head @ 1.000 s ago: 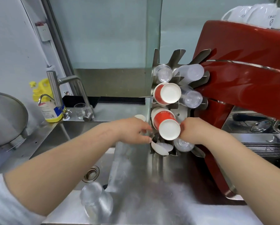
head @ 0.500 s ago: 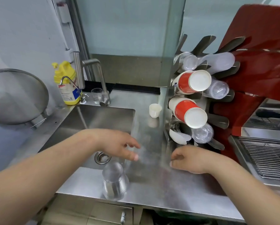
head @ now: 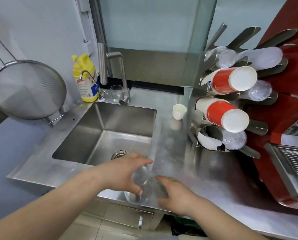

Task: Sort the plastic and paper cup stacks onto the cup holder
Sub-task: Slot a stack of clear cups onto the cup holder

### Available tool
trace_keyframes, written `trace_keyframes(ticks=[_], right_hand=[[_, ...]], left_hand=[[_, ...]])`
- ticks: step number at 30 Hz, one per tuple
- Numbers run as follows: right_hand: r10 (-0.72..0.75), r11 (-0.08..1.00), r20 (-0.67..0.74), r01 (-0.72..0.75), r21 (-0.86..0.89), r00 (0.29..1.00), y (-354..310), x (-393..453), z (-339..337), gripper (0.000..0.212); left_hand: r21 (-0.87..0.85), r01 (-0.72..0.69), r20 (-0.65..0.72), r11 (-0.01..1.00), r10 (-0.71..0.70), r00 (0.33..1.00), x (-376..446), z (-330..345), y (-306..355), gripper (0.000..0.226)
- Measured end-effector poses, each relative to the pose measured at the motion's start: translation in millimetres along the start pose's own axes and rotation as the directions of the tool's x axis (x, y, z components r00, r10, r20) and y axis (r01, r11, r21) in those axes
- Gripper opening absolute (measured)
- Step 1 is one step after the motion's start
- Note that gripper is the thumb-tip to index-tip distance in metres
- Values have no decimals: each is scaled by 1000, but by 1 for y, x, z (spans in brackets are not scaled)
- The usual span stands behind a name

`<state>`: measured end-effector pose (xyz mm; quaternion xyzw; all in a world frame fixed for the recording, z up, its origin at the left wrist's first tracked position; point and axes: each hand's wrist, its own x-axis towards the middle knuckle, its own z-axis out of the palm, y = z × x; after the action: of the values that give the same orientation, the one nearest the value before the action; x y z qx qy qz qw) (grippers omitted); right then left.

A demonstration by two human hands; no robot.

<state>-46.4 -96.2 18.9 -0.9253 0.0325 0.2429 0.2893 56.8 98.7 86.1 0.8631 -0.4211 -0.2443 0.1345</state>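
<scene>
A clear plastic cup stack (head: pixel 139 186) lies on its side at the counter's front edge. My left hand (head: pixel 125 172) grips it from above, fingers curled round it. My right hand (head: pixel 172 191) reaches in just right of the stack with fingers relaxed, holding nothing. The steel cup holder (head: pixel 192 118) stands at the right. It carries two red-and-white paper cup stacks (head: pixel 231 80) (head: pixel 224 115) and several clear plastic cup stacks (head: pixel 234 139), all pointing outward.
A steel sink (head: pixel 108 134) lies left of the counter (head: pixel 205 170). Behind it stand a tap (head: pixel 118 75), a yellow bottle (head: pixel 86 80) and a small glass (head: pixel 116 93). A small white cup (head: pixel 179 111) sits beside the holder. A red coffee machine (head: pixel 286 101) fills the right. A strainer (head: pixel 26 89) hangs left.
Both hands left the cup holder and came back to the counter's front edge. My left hand took hold of the clear cup stack lying there; my right hand moved in beside it.
</scene>
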Motion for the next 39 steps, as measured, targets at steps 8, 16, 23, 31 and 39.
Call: trace_keyframes(ticks=[8,16,23,31,39], right_hand=[[-54,994,-43,58,88,998,-13,17,22,70],[-23,996,-62,28,87,998,-15,28,30,56],[3,998,-49,0,56,999,-10,38,34,57],[32,980,-69,-17,199,997,0,37,36,73],[51,952,-244,27,305,968,11,0,14,72]], left_hand=[[-38,-62,-113,997,58,992,-5,11,-13,57],[-96,-54,-56,994,49,997,-12,24,-20,76],[-153,-48,-110,987,31,993,-16,31,-24,79],[-259,-22,-166,966,-22,986,-17,30,-28,70],[-353,-56,-218,934,-24,976,-16,21,-13,70]])
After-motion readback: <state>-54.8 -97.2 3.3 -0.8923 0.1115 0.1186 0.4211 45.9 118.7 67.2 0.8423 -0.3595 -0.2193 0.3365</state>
